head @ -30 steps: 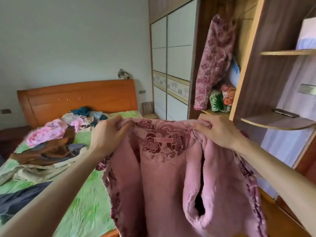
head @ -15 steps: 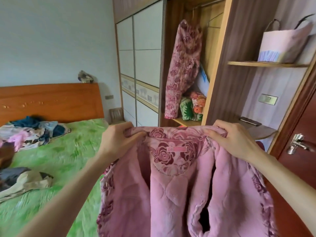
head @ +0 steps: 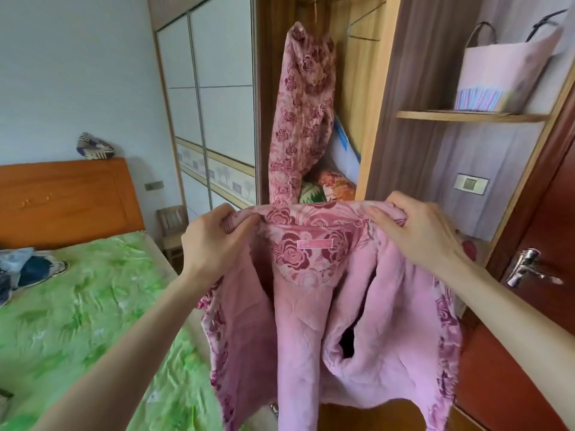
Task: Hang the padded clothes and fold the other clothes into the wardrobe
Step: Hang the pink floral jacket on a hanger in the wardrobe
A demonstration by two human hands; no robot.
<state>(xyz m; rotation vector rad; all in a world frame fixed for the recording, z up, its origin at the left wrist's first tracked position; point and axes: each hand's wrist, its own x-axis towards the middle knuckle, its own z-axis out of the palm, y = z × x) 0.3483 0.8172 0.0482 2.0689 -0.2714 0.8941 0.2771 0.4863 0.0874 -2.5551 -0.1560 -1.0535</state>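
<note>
I hold a pink padded jacket (head: 308,331) with a rose pattern and fleecy lining up in front of me, its inside facing me. My left hand (head: 211,241) grips its left shoulder and my right hand (head: 417,231) grips its right shoulder, both at the collar line. Behind it stands the open wardrobe (head: 370,98), where a similar rose-patterned padded garment (head: 300,113) hangs from the rail. Folded colourful items (head: 326,188) lie on the wardrobe shelf below it.
The bed with a green sheet (head: 81,306) lies at the left, with a pile of clothes (head: 28,269) at its far edge. A pink bag (head: 497,73) sits on a side shelf. A door with a metal handle (head: 525,269) is at the right. A small wooden stool (head: 172,225) stands by the bed.
My view has turned right, from the bed toward the open wardrobe. Both hands keep their grip on the jacket, which is now held nearer the wardrobe.
</note>
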